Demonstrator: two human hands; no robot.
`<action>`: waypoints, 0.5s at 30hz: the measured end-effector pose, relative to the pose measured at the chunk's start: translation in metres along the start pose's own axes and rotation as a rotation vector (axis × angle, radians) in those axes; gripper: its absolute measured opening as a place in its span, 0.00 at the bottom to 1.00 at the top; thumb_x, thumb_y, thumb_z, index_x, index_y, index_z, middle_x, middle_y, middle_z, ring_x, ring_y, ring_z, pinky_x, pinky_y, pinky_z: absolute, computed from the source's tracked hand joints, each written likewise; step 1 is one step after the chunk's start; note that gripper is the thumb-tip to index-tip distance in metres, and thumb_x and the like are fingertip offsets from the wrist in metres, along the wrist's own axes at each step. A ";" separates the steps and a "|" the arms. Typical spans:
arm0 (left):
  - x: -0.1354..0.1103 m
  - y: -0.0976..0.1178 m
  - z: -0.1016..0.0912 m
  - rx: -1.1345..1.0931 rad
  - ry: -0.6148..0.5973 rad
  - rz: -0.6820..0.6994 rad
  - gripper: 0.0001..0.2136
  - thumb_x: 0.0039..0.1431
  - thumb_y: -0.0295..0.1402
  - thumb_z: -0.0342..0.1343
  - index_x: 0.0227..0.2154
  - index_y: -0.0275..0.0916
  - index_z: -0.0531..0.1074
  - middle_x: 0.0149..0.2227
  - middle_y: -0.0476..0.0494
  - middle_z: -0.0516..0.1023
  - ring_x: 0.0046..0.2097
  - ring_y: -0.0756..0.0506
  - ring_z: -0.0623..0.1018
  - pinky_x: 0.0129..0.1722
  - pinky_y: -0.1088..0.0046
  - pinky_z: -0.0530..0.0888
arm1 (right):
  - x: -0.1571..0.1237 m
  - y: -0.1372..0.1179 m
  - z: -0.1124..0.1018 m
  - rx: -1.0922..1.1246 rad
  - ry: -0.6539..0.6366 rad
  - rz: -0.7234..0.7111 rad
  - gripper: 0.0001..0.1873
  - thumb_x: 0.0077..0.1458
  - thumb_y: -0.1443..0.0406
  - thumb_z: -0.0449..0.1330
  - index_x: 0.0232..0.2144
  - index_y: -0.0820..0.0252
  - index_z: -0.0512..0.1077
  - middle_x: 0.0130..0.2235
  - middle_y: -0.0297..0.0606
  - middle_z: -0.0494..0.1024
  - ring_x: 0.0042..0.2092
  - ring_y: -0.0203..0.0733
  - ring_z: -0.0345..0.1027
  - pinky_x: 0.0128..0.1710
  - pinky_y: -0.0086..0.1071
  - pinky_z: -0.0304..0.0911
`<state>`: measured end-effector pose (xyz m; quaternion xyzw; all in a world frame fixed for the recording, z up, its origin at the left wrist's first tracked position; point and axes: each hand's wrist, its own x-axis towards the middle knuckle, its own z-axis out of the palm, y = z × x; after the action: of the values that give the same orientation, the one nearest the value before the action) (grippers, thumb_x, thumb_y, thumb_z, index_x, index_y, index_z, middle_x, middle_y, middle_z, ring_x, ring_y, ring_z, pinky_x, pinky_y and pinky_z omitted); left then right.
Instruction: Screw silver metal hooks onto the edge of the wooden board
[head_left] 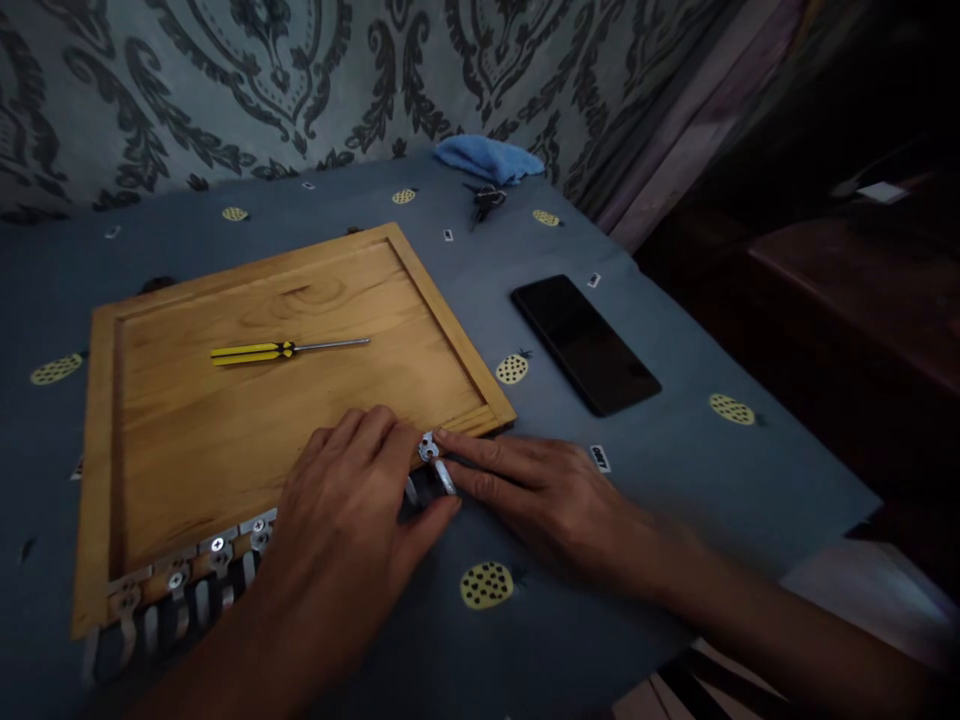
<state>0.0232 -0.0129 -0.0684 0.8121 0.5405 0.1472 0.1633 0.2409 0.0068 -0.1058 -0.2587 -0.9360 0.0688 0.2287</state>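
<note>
A wooden board (255, 400) with a raised rim lies flat on a blue cloth. Along its near edge runs a row of several metal hooks (180, 590) held by screws. My left hand (352, 510) rests palm down on the near right part of that edge, fingers stretched flat over the hooks. My right hand (540, 490) lies just right of it, fingertips pinching a small metal hook (436, 462) at the board's near right corner. A yellow and black screwdriver (289, 350) lies loose on the board, untouched.
A black phone (585, 342) lies on the blue pineapple-print cloth (675, 470) to the right of the board. A bunch of keys (484, 200) and a folded blue cloth (487, 158) sit at the far edge by the patterned wall. The table drops off at the right.
</note>
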 end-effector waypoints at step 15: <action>0.003 -0.005 -0.008 -0.129 -0.120 -0.113 0.09 0.60 0.38 0.62 0.42 0.42 0.74 0.40 0.46 0.76 0.45 0.40 0.75 0.43 0.59 0.71 | 0.001 -0.005 0.001 -0.075 -0.049 0.023 0.16 0.67 0.73 0.52 0.53 0.65 0.74 0.60 0.44 0.76 0.46 0.44 0.80 0.41 0.39 0.78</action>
<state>0.0171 -0.0074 -0.0626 0.7754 0.5642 0.1233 0.2553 0.2378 0.0032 -0.1054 -0.2761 -0.9401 0.0427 0.1951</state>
